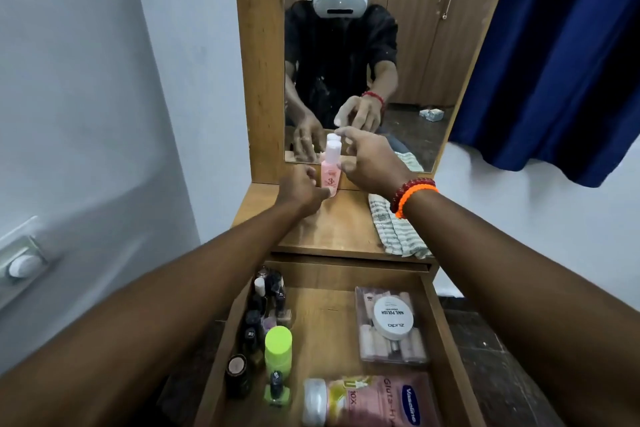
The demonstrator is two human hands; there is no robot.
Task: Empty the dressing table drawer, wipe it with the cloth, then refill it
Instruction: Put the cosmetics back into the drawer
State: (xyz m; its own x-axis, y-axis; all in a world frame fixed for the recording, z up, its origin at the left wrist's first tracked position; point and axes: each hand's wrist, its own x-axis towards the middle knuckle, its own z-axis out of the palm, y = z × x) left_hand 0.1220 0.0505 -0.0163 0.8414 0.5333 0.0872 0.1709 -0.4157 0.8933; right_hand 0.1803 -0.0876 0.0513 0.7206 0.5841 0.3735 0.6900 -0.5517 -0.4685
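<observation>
A small pink bottle (329, 174) with a pale cap stands on the dressing table top (322, 229), close to the mirror. My left hand (300, 190) holds the bottle's lower part between thumb and curled fingers. My right hand (367, 160) hovers at the cap, its forefinger above and thumb beside it, with a gap showing. A striped cloth (393, 230) lies on the right of the table top. Below, the drawer (447, 326) is pulled open and holds several cosmetics.
In the drawer, nail polish bottles (268, 302) line the left side beside a green-capped bottle (278, 347). A white nail polish tub (393, 317) sits on a clear box, and a Vaseline bottle (375, 399) lies in front. Mirror (349, 45) behind, blue curtain (554, 52) to the right.
</observation>
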